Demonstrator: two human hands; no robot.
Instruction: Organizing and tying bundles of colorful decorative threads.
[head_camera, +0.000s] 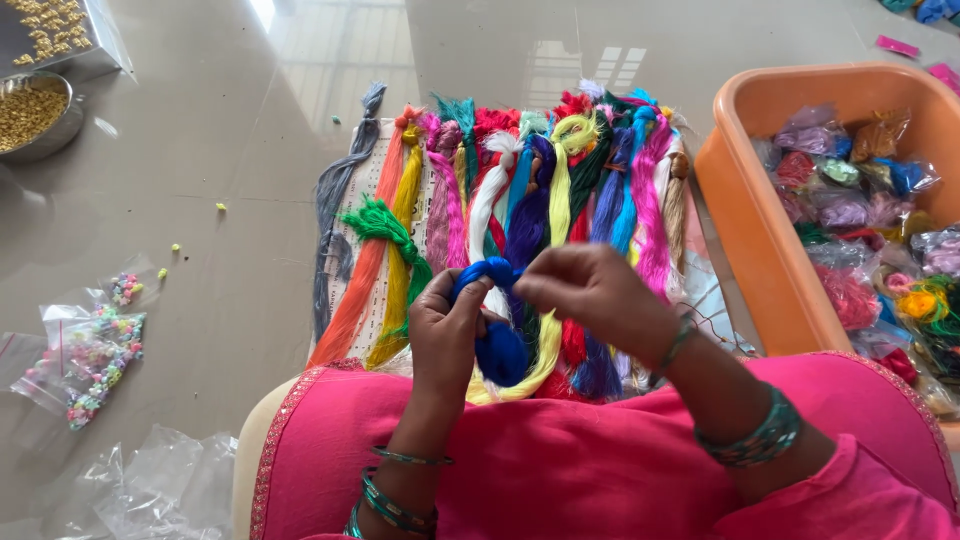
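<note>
My left hand (445, 325) grips a looped hank of blue thread (500, 350) just above my lap. The upper end of the same blue hank is pinched by my right hand (590, 290), which touches the left hand's fingers. Under both hands lie several hanks of coloured thread (520, 190) side by side on a sheet: grey, orange, yellow, green, pink, white, purple, red. Bangles circle both my wrists, and pink cloth (560, 460) covers my lap.
An orange plastic tub (745, 215) full of bagged thread stands at the right. At the left lie small bags of coloured beads (95, 350), crumpled clear plastic (160, 490), a metal bowl of golden bits (35, 110) and a box of the same.
</note>
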